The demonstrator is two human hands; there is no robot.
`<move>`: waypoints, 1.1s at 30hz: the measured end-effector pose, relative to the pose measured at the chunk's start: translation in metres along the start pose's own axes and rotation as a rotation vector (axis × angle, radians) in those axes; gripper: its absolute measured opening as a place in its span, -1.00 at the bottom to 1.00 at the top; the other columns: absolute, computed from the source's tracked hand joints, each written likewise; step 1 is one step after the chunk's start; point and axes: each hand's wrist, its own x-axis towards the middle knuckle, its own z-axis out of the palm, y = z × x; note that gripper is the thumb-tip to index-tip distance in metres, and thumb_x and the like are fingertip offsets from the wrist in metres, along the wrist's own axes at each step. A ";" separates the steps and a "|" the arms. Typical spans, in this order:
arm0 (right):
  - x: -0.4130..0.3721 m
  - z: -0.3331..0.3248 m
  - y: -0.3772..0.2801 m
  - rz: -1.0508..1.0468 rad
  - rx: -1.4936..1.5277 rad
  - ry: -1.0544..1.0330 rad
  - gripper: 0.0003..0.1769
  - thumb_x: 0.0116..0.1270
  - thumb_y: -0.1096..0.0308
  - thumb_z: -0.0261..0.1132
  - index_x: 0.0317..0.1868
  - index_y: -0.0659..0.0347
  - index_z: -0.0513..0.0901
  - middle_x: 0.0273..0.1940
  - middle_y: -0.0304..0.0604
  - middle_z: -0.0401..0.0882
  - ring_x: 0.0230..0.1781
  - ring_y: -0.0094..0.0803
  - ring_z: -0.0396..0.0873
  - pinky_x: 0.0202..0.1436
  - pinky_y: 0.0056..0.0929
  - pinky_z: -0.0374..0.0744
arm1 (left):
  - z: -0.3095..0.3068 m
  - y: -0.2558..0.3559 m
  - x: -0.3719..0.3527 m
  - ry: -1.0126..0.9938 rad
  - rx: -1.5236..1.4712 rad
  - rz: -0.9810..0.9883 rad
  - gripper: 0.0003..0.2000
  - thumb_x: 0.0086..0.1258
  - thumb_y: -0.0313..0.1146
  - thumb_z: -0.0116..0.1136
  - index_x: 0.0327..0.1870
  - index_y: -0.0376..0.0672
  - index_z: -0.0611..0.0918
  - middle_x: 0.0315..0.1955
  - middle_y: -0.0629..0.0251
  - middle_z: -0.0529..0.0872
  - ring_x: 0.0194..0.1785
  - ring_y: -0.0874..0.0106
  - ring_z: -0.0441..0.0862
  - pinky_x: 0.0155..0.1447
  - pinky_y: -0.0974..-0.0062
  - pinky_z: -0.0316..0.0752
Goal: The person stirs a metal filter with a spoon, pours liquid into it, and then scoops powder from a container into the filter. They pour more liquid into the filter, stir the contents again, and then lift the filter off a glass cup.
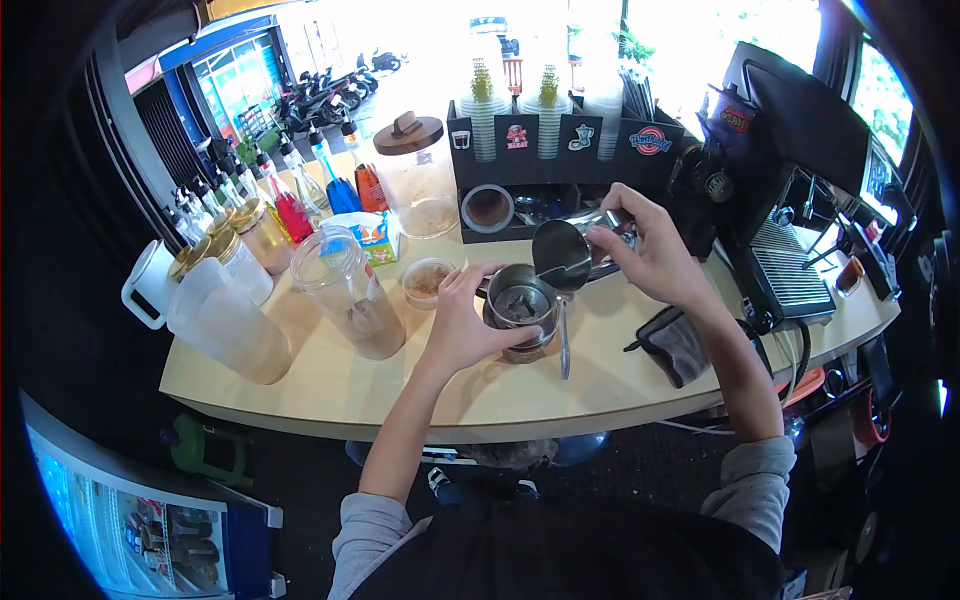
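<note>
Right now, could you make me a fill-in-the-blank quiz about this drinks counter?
The right hand tilts a small ___ pitcher toward the cup.
The ___ hand steadies that cup.
The espresso machine stands on the person's ___ side.
Missing words: metal; left; right.

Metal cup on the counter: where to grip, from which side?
Grip the metal cup by its round side wall, from the left, as the left hand does. It stands upright and open-topped, and the right hand tilts a pitcher at its right rim.
</note>
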 end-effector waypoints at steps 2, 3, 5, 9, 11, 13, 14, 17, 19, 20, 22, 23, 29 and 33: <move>0.006 0.003 -0.004 -0.034 -0.117 -0.065 -0.75 0.26 0.42 0.34 -0.30 0.32 0.39 -0.44 -0.16 0.41 -0.44 -0.50 0.38 -0.34 -0.48 0.44 | -0.001 0.000 0.000 -0.042 -0.031 -0.050 -0.18 -0.28 -0.04 0.61 0.08 -0.27 0.56 -0.08 0.16 0.66 -0.01 0.33 0.60 0.11 0.36 0.45; 0.009 0.005 -0.010 -0.034 -0.117 -0.067 -0.75 0.26 0.42 0.34 -0.30 0.32 0.39 -0.44 -0.16 0.41 -0.44 -0.50 0.38 -0.34 -0.48 0.44 | -0.001 0.000 0.001 -0.040 -0.032 -0.052 -0.18 -0.28 -0.04 0.61 0.08 -0.27 0.56 -0.08 0.16 0.66 -0.01 0.33 0.60 0.11 0.36 0.45; 0.014 0.009 -0.020 -0.001 -0.049 -0.115 -0.74 0.26 0.44 0.33 -0.29 0.34 0.38 -0.42 -0.16 0.42 -0.44 -0.49 0.46 -0.34 -0.47 0.51 | -0.002 -0.001 0.001 -0.063 -0.036 -0.055 -0.18 -0.28 -0.03 0.61 0.09 -0.27 0.56 -0.10 0.17 0.66 -0.01 0.34 0.59 0.09 0.39 0.45; 0.022 0.015 -0.023 -0.114 -0.170 -0.123 -0.75 0.25 0.46 0.32 -0.28 0.35 0.38 -0.40 -0.15 0.43 -0.45 -0.47 0.55 -0.36 -0.46 0.56 | -0.006 0.004 0.003 -0.090 -0.127 -0.132 -0.22 -0.28 -0.02 0.59 0.03 -0.26 0.59 -0.07 0.15 0.66 0.02 0.27 0.60 0.18 0.30 0.43; 0.024 0.018 -0.027 -0.075 -0.153 -0.165 -0.76 0.25 0.46 0.31 -0.27 0.36 0.39 -0.40 -0.11 0.43 -0.48 -0.39 0.59 -0.37 -0.42 0.54 | -0.007 0.005 0.004 -0.109 -0.126 -0.136 -0.22 -0.28 -0.02 0.59 0.03 -0.29 0.58 -0.08 0.14 0.67 -0.02 0.29 0.62 0.12 0.35 0.48; 0.028 0.020 -0.025 -0.110 -0.188 -0.178 -0.77 0.25 0.46 0.31 -0.27 0.36 0.39 -0.40 -0.09 0.43 -0.49 -0.36 0.59 -0.38 -0.39 0.52 | -0.008 0.005 0.005 -0.122 -0.127 -0.143 -0.21 -0.28 -0.02 0.59 0.03 -0.29 0.58 -0.09 0.14 0.67 -0.03 0.29 0.62 0.10 0.36 0.48; 0.029 0.021 -0.025 -0.144 -0.223 -0.191 -0.77 0.25 0.46 0.30 -0.27 0.37 0.40 -0.39 -0.06 0.43 -0.50 -0.33 0.59 -0.39 -0.37 0.51 | -0.008 0.005 0.006 -0.135 -0.127 -0.151 -0.21 -0.28 -0.02 0.59 0.03 -0.29 0.58 -0.09 0.14 0.66 -0.03 0.29 0.62 0.09 0.37 0.49; 0.031 0.023 -0.027 -0.144 -0.163 -0.201 -0.77 0.24 0.46 0.30 -0.27 0.37 0.41 -0.40 -0.04 0.43 -0.52 -0.27 0.57 -0.40 -0.33 0.48 | -0.008 0.004 0.006 -0.147 -0.120 -0.145 -0.21 -0.29 -0.01 0.59 0.03 -0.29 0.58 -0.10 0.13 0.66 -0.04 0.30 0.62 0.09 0.37 0.49; 0.032 0.024 -0.024 -0.168 -0.183 -0.201 -0.77 0.23 0.46 0.31 -0.27 0.36 0.41 -0.41 -0.04 0.43 -0.51 -0.27 0.57 -0.40 -0.33 0.48 | -0.008 0.004 0.006 -0.155 -0.125 -0.152 -0.20 -0.29 0.00 0.59 0.03 -0.29 0.57 -0.10 0.13 0.66 -0.04 0.30 0.62 0.09 0.36 0.49; 0.033 0.024 -0.023 -0.193 -0.204 -0.200 -0.77 0.23 0.46 0.31 -0.26 0.36 0.41 -0.41 -0.03 0.43 -0.51 -0.27 0.58 -0.40 -0.32 0.48 | -0.008 0.004 0.006 -0.163 -0.130 -0.159 -0.20 -0.29 0.01 0.58 0.03 -0.29 0.57 -0.10 0.13 0.66 -0.04 0.30 0.62 0.09 0.36 0.50; 0.033 0.024 -0.023 -0.164 -0.177 -0.200 -0.77 0.23 0.46 0.31 -0.26 0.36 0.41 -0.41 -0.03 0.43 -0.51 -0.27 0.57 -0.40 -0.32 0.48 | -0.008 0.005 0.006 -0.157 -0.128 -0.154 -0.21 -0.29 0.01 0.58 0.02 -0.29 0.58 -0.11 0.13 0.66 -0.04 0.30 0.62 0.09 0.36 0.49; 0.032 0.025 -0.022 -0.134 -0.150 -0.201 -0.77 0.23 0.46 0.31 -0.26 0.36 0.41 -0.41 -0.03 0.43 -0.52 -0.27 0.57 -0.40 -0.33 0.48 | -0.009 0.005 0.005 -0.151 -0.127 -0.150 -0.21 -0.29 0.00 0.58 0.01 -0.29 0.58 -0.11 0.14 0.66 -0.04 0.30 0.62 0.10 0.36 0.49; 0.031 0.018 -0.022 -0.112 -0.176 -0.180 -0.77 0.23 0.46 0.31 -0.27 0.36 0.40 -0.42 -0.04 0.45 -0.51 -0.28 0.58 -0.41 -0.32 0.48 | -0.008 0.006 0.005 -0.133 -0.120 -0.124 -0.24 -0.28 0.00 0.58 -0.01 -0.28 0.60 -0.13 0.14 0.69 -0.02 0.29 0.63 0.10 0.36 0.49; 0.030 0.012 -0.021 -0.122 -0.178 -0.169 -0.77 0.24 0.47 0.30 -0.28 0.36 0.39 -0.42 -0.05 0.45 -0.51 -0.30 0.59 -0.43 -0.34 0.48 | -0.009 0.007 0.005 -0.149 -0.100 -0.123 -0.20 -0.27 -0.03 0.60 0.07 -0.28 0.58 -0.14 0.22 0.67 -0.09 0.39 0.57 0.04 0.45 0.45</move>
